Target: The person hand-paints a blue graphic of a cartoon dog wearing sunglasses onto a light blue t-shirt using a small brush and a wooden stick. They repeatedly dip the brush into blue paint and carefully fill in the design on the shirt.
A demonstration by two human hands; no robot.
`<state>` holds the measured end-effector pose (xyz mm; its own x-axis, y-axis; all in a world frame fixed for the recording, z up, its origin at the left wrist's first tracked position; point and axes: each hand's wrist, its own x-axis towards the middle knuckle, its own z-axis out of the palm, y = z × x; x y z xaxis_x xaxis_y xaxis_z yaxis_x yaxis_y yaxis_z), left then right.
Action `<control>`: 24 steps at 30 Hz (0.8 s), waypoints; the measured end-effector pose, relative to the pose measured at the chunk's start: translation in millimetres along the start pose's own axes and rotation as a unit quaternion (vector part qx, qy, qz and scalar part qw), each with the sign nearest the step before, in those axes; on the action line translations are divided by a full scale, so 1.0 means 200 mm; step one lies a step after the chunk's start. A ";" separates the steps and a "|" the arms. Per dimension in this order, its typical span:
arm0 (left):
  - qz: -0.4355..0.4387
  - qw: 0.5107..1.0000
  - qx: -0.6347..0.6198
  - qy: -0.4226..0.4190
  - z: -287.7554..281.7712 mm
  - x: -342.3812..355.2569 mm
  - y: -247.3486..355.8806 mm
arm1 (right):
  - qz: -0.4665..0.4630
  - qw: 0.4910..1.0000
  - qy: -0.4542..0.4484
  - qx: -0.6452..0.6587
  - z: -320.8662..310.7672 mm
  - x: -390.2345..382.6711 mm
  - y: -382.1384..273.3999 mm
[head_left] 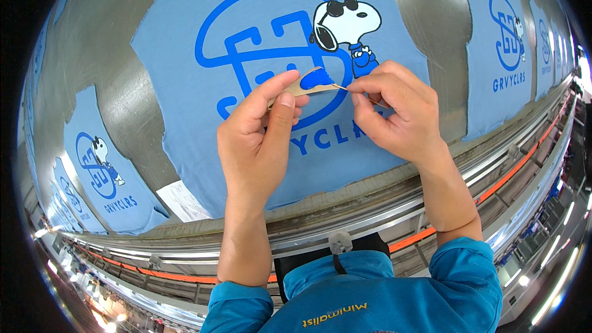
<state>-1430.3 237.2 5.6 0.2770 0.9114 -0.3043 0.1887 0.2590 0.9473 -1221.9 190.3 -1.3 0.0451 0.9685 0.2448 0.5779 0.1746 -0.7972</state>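
My left hand [262,132] is closed on a small piece of brown cardboard [296,90], pinched between thumb and fingers. A dab of bright blue ink [316,79] lies on the cardboard. My right hand [404,111] pinches a thin wooden stick [341,87], its tip touching or very near the inked end of the cardboard. Both hands are above a light blue fabric panel [185,95], cut in a shirt shape. The panel bears a darker blue line emblem [216,12], lettering partly hidden by my hands, and a printed white cartoon dog [361,20] with black sunglasses.
The panel lies on a long grey table [132,117]. Similar printed panels lie on the left [111,166] and right [499,80]. White paper [182,201] pokes out by the near edge. Metal rails [296,232] and an orange strip [185,277] run between my body and the table.
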 end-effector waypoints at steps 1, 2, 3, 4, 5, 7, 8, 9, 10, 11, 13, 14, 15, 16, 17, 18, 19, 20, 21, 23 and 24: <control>0.000 1.000 0.001 0.000 0.00 0.00 0.00 | 0.000 1.000 0.000 -0.001 0.00 0.00 0.00; 0.000 1.000 0.002 0.000 0.00 0.00 0.00 | -0.001 1.000 0.000 -0.001 0.00 0.00 0.00; 0.000 1.000 0.002 0.000 0.00 0.00 0.00 | -0.003 1.000 0.000 0.000 0.00 0.00 0.00; 0.000 1.000 0.003 -0.001 0.00 0.00 0.00 | -0.005 1.000 0.001 0.000 0.00 0.00 0.00; -0.001 1.000 0.003 0.000 0.00 0.00 0.00 | -0.007 1.000 0.003 0.000 0.00 0.00 0.00; -0.004 1.000 0.003 -0.001 0.01 0.00 0.00 | -0.003 1.000 0.009 0.001 0.00 0.00 0.01; -0.007 1.000 -0.001 0.004 0.01 0.00 0.00 | -0.001 1.000 0.012 0.001 0.00 -0.01 0.01; -0.009 1.000 -0.006 0.009 0.01 0.00 0.01 | 0.006 1.000 0.010 0.001 -0.02 0.00 0.00; -0.012 1.000 -0.012 0.013 0.01 0.00 0.01 | 0.014 1.000 0.007 0.001 -0.04 0.01 -0.01; -0.013 1.000 -0.011 0.021 0.00 0.00 0.02 | 0.022 1.000 0.005 0.001 -0.06 0.02 -0.01; -0.017 0.999 -0.016 0.031 -0.01 0.00 0.02 | 0.038 0.999 0.014 -0.018 -0.13 0.03 0.05; -0.012 0.999 -0.023 0.038 -0.02 0.00 0.01 | 0.046 0.998 0.018 -0.027 -0.16 0.04 0.08; -0.007 0.999 -0.029 0.045 -0.03 0.00 0.01 | 0.059 0.998 0.020 -0.021 -0.18 0.04 0.10; -0.002 0.998 -0.034 0.053 -0.04 0.00 0.00 | 0.071 0.997 0.021 -0.014 -0.20 0.04 0.11; 0.003 0.997 -0.044 0.065 -0.04 0.01 0.01 | 0.083 0.996 0.023 -0.007 -0.21 0.04 0.13; 0.000 0.996 -0.048 0.070 -0.04 0.01 0.01 | 0.095 0.995 0.024 0.003 -0.21 0.04 0.14; -0.002 0.996 -0.052 0.076 -0.05 0.01 0.01 | 0.092 0.996 0.018 0.005 -0.21 0.03 0.15; -0.005 0.995 -0.057 0.082 -0.05 0.01 0.00 | 0.088 0.996 0.012 0.007 -0.21 0.03 0.16; -0.001 0.995 -0.047 0.083 -0.06 0.01 0.00 | 0.085 0.996 0.005 0.009 -0.21 0.03 0.17; -0.003 0.996 -0.042 0.076 -0.06 0.01 -0.01 | 0.091 0.996 0.000 0.005 -0.21 0.03 0.17; -0.002 0.997 -0.039 0.073 -0.07 0.01 -0.01 | 0.092 0.996 -0.002 0.003 -0.21 0.04 0.16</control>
<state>-1442.7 242.1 4.2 0.1363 0.9456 -0.2954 0.1132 0.2813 0.9529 -1169.0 196.0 -2.7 0.1459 0.9850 0.0918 0.5548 -0.0046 -0.8320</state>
